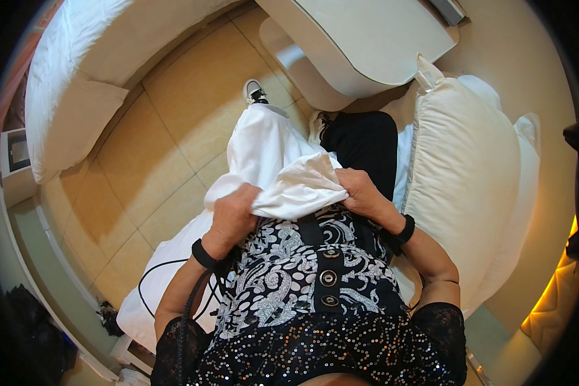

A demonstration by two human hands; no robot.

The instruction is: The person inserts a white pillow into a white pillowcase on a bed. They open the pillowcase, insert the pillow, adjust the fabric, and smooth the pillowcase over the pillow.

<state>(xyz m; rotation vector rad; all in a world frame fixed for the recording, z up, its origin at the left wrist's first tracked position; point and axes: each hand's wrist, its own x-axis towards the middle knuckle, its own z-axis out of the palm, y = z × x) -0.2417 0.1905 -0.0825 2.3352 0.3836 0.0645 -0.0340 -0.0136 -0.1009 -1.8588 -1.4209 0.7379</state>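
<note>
A white cloth lies over my lap and hangs down over my left leg toward the floor. My left hand grips its near edge on the left, fingers curled into the fabric. My right hand holds the bunched edge on the right, close to my waist. Between the two hands the cloth is folded into a thick gathered ridge. Both wrists wear black bands, and a black cable runs from the left one.
I sit on a white seat, with a big white pillow to my right. A white round table stands ahead, a white bed or sofa at the far left. Beige floor tiles lie on the left.
</note>
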